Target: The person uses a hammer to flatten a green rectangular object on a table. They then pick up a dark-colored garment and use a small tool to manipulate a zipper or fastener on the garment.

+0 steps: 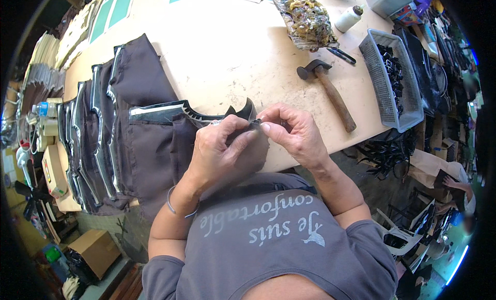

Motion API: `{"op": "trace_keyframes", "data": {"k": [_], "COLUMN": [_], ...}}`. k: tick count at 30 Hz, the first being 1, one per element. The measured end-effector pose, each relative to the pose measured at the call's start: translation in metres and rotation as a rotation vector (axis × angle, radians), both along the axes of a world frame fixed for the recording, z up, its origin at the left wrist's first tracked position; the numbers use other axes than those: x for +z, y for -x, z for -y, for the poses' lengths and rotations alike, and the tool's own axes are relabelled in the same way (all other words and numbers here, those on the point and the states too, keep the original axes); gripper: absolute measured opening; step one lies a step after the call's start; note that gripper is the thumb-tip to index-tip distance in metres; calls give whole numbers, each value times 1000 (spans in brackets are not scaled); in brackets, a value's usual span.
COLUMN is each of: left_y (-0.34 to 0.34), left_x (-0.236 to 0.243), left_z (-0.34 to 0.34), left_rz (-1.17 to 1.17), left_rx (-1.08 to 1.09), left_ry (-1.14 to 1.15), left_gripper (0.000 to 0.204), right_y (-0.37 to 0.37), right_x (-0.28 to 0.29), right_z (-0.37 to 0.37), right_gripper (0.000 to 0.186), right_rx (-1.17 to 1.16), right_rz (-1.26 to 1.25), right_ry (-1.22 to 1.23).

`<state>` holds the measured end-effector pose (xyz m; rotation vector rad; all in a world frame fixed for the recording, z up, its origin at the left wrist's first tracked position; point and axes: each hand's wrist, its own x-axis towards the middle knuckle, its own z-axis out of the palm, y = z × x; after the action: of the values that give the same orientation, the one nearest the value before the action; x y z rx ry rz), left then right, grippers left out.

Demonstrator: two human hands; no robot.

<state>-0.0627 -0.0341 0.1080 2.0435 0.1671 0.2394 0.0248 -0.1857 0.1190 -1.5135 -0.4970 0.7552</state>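
A dark brown fabric piece with a black, leather-like border (157, 113) and a pale strip lies at the table's near edge, its curved end raised between my hands. My left hand (217, 147) is closed, thumb and fingers pinching that notched, curved border. Close beside it, my right hand (297, 134) pinches the border's edge with thumb and forefinger. The fingertips of both hands nearly meet there, and they hide the exact spot they grip. To the left, several similar dark fabric pieces (137, 75) with black and white edging lie overlapped in a row.
A hammer (333, 96) with a wooden handle lies on the table (222, 52) to the right. Past it are a black pen (342, 55), a crumpled bag of scraps (305, 23), a white bottle (349, 18) and a grey basket (411, 106) of small black parts.
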Motion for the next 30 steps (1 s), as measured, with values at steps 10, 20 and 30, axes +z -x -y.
{"op": "trace_keyframes", "data": {"k": [10,20,30], "left_y": [-2,2,0], "left_x": [-5,-5,18], "left_z": [5,-2,-25], "left_rz": [-2,38,-12], "left_rx": [-23,-89,79], "left_ry": [-39,-54,436], "left_gripper": [11,8,16], "right_y": [-12,-11,-164], "right_x": [-18,-21,-73], "right_z": [-3,-1,83], "right_gripper": [33,56,34], "right_rx": [72,272,-464], "right_rz": [-117,-48,919], "right_ry": [-152,-129,687]}}
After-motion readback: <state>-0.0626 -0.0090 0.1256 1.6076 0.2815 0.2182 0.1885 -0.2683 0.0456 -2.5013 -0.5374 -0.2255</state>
